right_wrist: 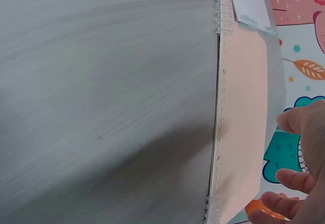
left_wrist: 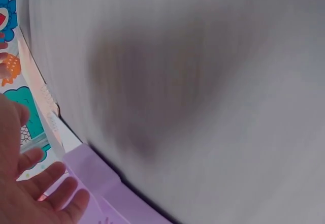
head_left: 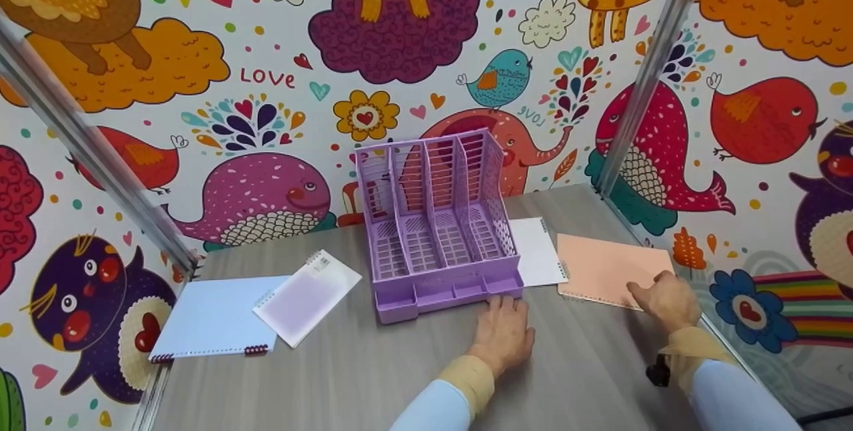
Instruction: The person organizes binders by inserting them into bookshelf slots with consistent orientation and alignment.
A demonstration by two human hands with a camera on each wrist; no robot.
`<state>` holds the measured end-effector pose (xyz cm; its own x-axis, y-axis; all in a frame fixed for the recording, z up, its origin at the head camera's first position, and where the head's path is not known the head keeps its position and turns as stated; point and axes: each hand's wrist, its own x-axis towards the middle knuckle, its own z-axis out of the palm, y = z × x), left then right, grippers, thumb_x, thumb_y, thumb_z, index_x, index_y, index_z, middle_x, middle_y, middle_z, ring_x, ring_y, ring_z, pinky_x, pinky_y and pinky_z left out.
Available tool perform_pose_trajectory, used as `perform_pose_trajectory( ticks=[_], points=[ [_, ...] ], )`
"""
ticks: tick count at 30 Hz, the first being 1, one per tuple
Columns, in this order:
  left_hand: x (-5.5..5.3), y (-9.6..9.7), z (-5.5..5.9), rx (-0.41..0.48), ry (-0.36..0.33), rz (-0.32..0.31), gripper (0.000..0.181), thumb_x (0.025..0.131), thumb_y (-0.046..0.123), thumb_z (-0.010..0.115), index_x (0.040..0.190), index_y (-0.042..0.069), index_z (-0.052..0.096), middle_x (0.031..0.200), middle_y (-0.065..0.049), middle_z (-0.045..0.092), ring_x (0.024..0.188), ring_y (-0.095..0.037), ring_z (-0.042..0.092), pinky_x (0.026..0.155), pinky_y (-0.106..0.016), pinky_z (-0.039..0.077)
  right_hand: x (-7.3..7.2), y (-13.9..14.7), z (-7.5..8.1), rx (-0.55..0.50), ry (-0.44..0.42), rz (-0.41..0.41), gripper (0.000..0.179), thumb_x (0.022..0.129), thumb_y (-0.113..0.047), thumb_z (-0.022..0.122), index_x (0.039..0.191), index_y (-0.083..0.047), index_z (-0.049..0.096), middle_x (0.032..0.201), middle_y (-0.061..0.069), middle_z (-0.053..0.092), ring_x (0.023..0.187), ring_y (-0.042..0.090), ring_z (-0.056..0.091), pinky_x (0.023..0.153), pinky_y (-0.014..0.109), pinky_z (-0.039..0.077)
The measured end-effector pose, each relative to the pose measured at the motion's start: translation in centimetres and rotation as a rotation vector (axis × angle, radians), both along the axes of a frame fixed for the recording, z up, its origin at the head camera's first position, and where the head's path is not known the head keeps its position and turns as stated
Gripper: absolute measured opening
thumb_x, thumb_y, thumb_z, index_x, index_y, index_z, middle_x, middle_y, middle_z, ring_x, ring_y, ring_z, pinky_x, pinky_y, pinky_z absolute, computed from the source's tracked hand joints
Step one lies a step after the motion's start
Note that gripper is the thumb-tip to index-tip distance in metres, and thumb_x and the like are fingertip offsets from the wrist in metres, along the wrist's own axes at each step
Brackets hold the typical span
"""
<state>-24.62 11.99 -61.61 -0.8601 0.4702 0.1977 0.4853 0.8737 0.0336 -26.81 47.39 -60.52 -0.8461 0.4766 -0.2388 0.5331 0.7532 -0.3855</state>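
A purple desk organizer (head_left: 440,271) with upright slots and a row of small front trays stands at the back of the table. My left hand (head_left: 501,336) is at its front right corner, fingertips right at the tray's edge. In the left wrist view the fingers (left_wrist: 48,181) are spread and loosely bent, holding nothing. A peach spiral notebook (head_left: 610,268) lies flat to the right of the organizer. Over its right end is my right hand (head_left: 668,301), fingers slightly bent and apart in the right wrist view, with nothing gripped between them.
A white spiral notebook (head_left: 538,251) lies between the organizer and the peach one. On the left, a small purple-and-white notebook (head_left: 306,298) overlaps a larger light blue notebook (head_left: 220,314). Patterned panels (head_left: 413,98) with metal posts enclose the table's (head_left: 333,384) back and sides.
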Motion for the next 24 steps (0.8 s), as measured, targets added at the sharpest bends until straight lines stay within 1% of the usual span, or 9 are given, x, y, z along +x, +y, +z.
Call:
perform_pose_trajectory(
  ticks=[3,8,10,12,14,18,19,21,24],
  points=[
    [-0.1,0.6,0.0,-0.025,0.009,-0.001,0.037,0.101,0.052,0.075,0.122,0.021,0.074,0.118,0.001,0.075,0.108,-0.019,0.066,0.08,-0.036,0.062,-0.2,0.7,-0.4,0.006,-0.048,-0.042,0.104,0.099,-0.069,0.067,0.151,0.017,0.044,0.152,0.047,0.051,0.122,0.057,0.06,0.109,0.071,0.057],
    [-0.3,1.6,0.0,-0.082,0.026,-0.019,0.038,0.102,0.056,0.072,0.123,0.025,0.073,0.117,0.003,0.074,0.109,-0.018,0.065,0.087,-0.036,0.06,-0.3,1.7,-0.8,-0.017,-0.157,-0.137,0.134,0.092,-0.083,0.067,0.162,0.022,0.022,0.164,0.053,0.024,0.141,0.067,0.036,0.124,0.082,0.042],
    [-0.4,1.9,0.2,-0.105,0.02,-0.029,0.039,0.103,0.058,0.07,0.125,0.026,0.073,0.117,0.004,0.074,0.11,-0.018,0.064,0.09,-0.036,0.059,-0.2,1.7,-0.9,-0.041,-0.182,-0.153,0.14,0.091,-0.085,0.067,0.164,0.022,0.015,0.164,0.054,0.016,0.145,0.069,0.029,0.126,0.083,0.037],
    [-0.5,2.1,0.4,-0.129,0.013,-0.038,0.039,0.104,0.058,0.068,0.127,0.027,0.072,0.118,0.004,0.073,0.113,-0.018,0.063,0.093,-0.036,0.059,0.0,1.4,-0.6,-0.058,-0.196,-0.154,0.139,0.093,-0.083,0.065,0.165,0.022,0.01,0.166,0.054,0.011,0.148,0.07,0.026,0.128,0.083,0.034],
    [-0.8,2.3,0.6,-0.141,0.009,-0.044,0.04,0.104,0.058,0.068,0.129,0.027,0.071,0.121,0.004,0.073,0.115,-0.018,0.063,0.096,-0.036,0.059,0.4,0.7,0.1,-0.091,-0.202,-0.157,0.136,0.096,-0.08,0.064,0.166,0.021,0.006,0.168,0.055,0.006,0.152,0.071,0.021,0.13,0.083,0.03],
    [-1.1,2.6,1.2,-0.146,0.013,-0.06,0.041,0.105,0.056,0.068,0.132,0.026,0.07,0.126,0.004,0.074,0.118,-0.019,0.063,0.1,-0.036,0.058,1.9,-0.7,2.1,-0.148,-0.214,-0.179,0.126,0.102,-0.072,0.062,0.165,0.022,0.006,0.165,0.055,0.008,0.152,0.07,0.021,0.132,0.08,0.029],
    [-1.2,2.7,1.3,-0.144,0.019,-0.063,0.041,0.105,0.056,0.068,0.133,0.026,0.07,0.127,0.004,0.074,0.118,-0.018,0.063,0.1,-0.036,0.058,2.2,-0.9,2.5,-0.161,-0.214,-0.184,0.124,0.102,-0.071,0.062,0.164,0.023,0.01,0.163,0.056,0.01,0.15,0.069,0.022,0.132,0.08,0.03],
    [-1.2,2.8,1.5,-0.152,0.034,-0.069,0.041,0.105,0.056,0.068,0.134,0.027,0.069,0.127,0.004,0.073,0.119,-0.018,0.062,0.1,-0.034,0.057,2.8,-1.4,3.0,-0.162,-0.226,-0.174,0.117,0.104,-0.07,0.06,0.159,0.025,0.02,0.157,0.056,0.018,0.145,0.067,0.027,0.131,0.077,0.035],
    [-1.0,3.1,1.6,-0.166,0.049,-0.077,0.041,0.104,0.056,0.068,0.134,0.028,0.069,0.126,0.005,0.072,0.12,-0.017,0.061,0.099,-0.034,0.055,3.1,-1.9,3.2,-0.161,-0.246,-0.139,0.112,0.104,-0.068,0.058,0.155,0.027,0.028,0.155,0.056,0.02,0.141,0.066,0.031,0.13,0.077,0.037]
  ],
)
